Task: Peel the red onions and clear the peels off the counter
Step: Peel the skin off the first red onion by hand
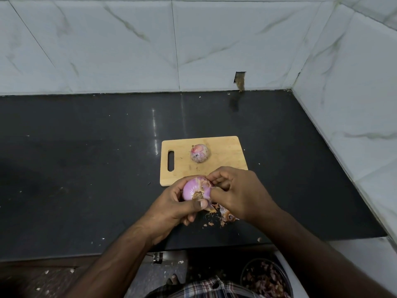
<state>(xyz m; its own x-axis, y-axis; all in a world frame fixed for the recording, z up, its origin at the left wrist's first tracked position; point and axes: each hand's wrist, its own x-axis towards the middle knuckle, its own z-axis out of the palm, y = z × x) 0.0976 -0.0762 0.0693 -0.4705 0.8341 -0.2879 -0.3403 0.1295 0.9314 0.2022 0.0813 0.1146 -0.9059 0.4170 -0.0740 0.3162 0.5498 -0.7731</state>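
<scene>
My left hand (176,206) grips a red onion (194,188) above the black counter, root end facing me, its pale purple flesh partly bared. My right hand (238,192) is at the onion's right side, fingers curled and pinching its skin there. A second red onion (199,153) with papery skin lies on the wooden cutting board (225,153) behind my hands. Loose onion peels (223,214) lie on the counter under my right hand, partly hidden by it.
The black counter (86,168) runs to tiled walls at the back and right. Small peel scraps dot its surface and the floor below. A round bin (266,278) holding peels stands on the floor at lower right, beside my checked clothing.
</scene>
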